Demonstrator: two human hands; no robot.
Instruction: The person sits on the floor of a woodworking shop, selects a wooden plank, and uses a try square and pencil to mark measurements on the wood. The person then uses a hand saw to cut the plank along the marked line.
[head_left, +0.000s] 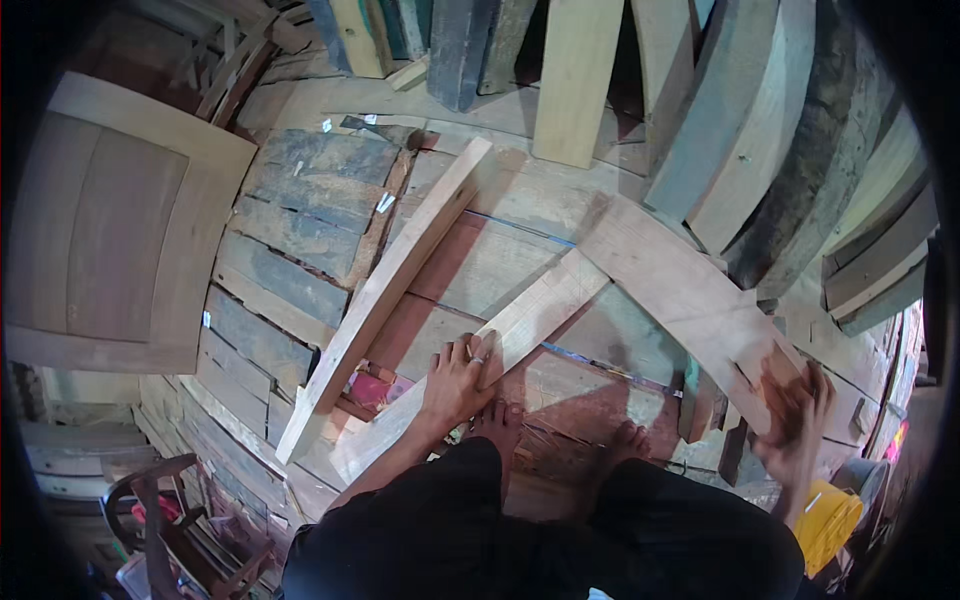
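Note:
My left hand (459, 379), with a ring on one finger, grips a narrow wooden board (536, 311) that lies slantwise in front of my feet. A wider wooden plank (679, 277) meets the far end of this board at an angle, its far part reaching past the joint. At the plank's near right end is my right hand (795, 424), blurred, its fingers curled around the edge. Left of the narrow board, a long timber beam (397, 289) stands on its edge, apart from both hands.
Planks lean upright along the far side, one pale plank (577, 82) among them. A panelled wooden door (124, 232) is at the left. Wooden floorboards (300, 225) have gaps. A yellow container (831, 525) stands at lower right, a wooden chair (161, 502) at lower left.

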